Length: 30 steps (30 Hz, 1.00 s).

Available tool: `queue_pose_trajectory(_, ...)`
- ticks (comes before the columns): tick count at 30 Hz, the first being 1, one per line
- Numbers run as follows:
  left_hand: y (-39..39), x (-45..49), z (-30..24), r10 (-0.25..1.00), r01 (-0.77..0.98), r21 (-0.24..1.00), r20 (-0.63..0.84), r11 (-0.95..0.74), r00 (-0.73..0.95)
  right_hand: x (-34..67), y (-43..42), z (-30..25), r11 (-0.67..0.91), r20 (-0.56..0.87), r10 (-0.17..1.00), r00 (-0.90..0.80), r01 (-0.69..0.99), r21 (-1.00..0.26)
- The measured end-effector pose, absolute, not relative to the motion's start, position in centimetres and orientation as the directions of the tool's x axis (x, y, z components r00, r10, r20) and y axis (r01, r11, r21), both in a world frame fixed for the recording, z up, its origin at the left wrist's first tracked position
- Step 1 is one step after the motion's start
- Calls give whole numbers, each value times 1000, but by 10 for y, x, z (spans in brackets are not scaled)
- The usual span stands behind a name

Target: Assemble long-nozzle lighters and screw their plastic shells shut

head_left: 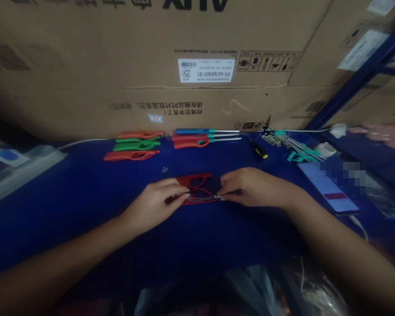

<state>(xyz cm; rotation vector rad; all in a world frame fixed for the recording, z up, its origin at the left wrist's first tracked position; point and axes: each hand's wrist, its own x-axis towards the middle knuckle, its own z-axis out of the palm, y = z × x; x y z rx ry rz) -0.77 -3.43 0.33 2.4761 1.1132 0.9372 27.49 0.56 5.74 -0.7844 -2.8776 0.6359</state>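
Over the middle of the blue table, my left hand [166, 193] is closed in a pinch on a small dark part whose kind is hidden by my fingers. Opposite it, my right hand [242, 188] pinches another dark part with a small metal end. A thin wire [202, 200] runs between the two pinched parts. Right under the wire lie red plastic lighter handle shells [197, 179] with trigger openings. My fingertips are close to the shells; whether they touch them I cannot tell.
Behind my hands lie several coloured lighter handles [136, 145] and lighters with metal tubes [207, 137]. A screwdriver [259, 150], loose tubes with teal parts [299, 147] and a phone [329, 188] are to the right. Small metal pieces [165, 170] lie nearby. A cardboard box [118, 66] walls the back.
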Motion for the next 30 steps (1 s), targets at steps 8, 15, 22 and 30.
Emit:
queue_pose_trajectory(8,-34,-10,2,746,564,488,441,-666,499,266,-4,58,842,-47,509,-859,509,-177)
queue_pose_trajectory(15,-33,-9,1,745,565,487,444,-667,497,263,-12,56,861,-55,508,-860,508,20)
queue_pose_trajectory(22,-34,-8,1,739,556,487,466,-673,487,252,-12,43,739,151,645,-749,561,-374)
queue_pose_trajectory(30,-36,-7,1,740,535,512,484,-672,466,238,-9,27,639,104,701,-706,556,-532)
